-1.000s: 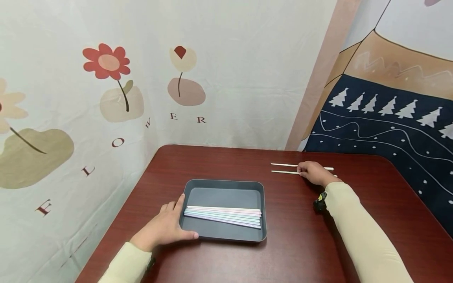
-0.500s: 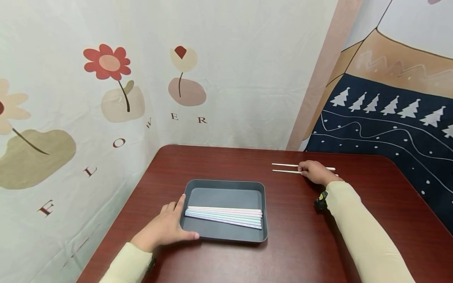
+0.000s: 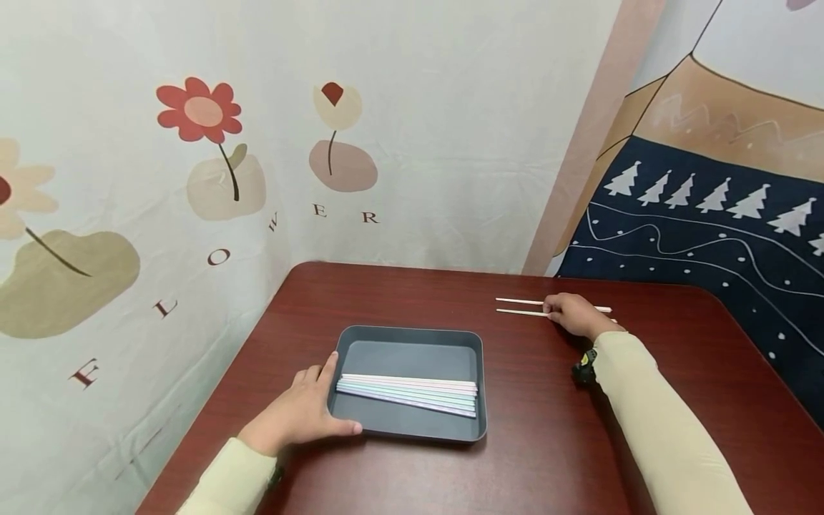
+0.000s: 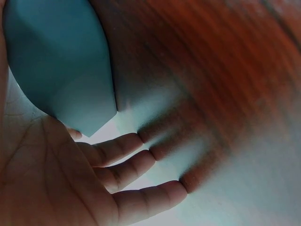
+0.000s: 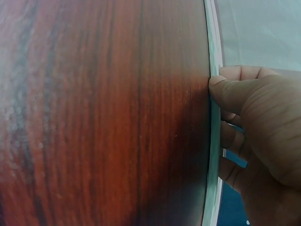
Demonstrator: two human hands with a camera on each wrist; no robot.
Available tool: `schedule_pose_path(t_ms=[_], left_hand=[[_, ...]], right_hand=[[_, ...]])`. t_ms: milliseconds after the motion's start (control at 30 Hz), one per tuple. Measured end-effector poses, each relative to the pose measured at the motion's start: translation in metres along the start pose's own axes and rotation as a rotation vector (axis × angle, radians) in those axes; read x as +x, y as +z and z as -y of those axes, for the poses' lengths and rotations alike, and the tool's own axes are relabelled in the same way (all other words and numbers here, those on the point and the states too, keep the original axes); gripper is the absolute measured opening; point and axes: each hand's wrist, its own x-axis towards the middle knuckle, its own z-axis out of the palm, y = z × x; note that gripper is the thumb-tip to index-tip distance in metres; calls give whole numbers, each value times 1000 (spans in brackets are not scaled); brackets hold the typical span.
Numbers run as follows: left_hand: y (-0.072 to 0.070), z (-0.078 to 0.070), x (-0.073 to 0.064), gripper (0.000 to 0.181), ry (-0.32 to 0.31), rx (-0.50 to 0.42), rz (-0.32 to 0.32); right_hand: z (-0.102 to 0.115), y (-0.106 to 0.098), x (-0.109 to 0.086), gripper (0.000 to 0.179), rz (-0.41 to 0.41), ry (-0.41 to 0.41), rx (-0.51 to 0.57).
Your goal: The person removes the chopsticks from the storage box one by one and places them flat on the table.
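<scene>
My left hand (image 3: 299, 413) spans the left corner of a dark grey tray (image 3: 412, 350), forefinger on its left rim and thumb at the near edge. In the left wrist view, the other fingers (image 4: 150, 201) reach down to the table beside the tray's side wall (image 4: 61, 66). Several pastel chopsticks (image 3: 408, 394) lie side by side in the tray's nearer half. Farther back on the right, my right hand (image 3: 575, 315) pinches two pale chopsticks between thumb and fingers: a far one (image 3: 518, 301) and a near one (image 3: 518, 312). The thumb presses the greenish chopstick (image 5: 214, 146) in the right wrist view.
A reddish-brown wooden table (image 3: 528, 443) with rounded far corners bears everything. Behind it hangs a pale curtain (image 3: 438, 143) with flower prints. A dark blue cloth with white trees (image 3: 695, 236) hangs at the right.
The gap between the two chopsticks at my right hand has narrowed slightly. The left hand and the tray have stayed in place; the head view has shifted a little.
</scene>
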Motion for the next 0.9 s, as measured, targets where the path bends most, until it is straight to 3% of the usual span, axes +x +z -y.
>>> schedule_pose_path(t_ms=[567,700,900], left_hand=[[1,0,-1,143,-14,-14,6],[0,1,-2,143,-21,-2,2],[1,-2,0,143,-20,-11,13]], right_hand=[[10,-9,0,11,-41,5,12],[27,-11,4,8,-76,-19,34],[71,-4,11,5,-129,-97,92]])
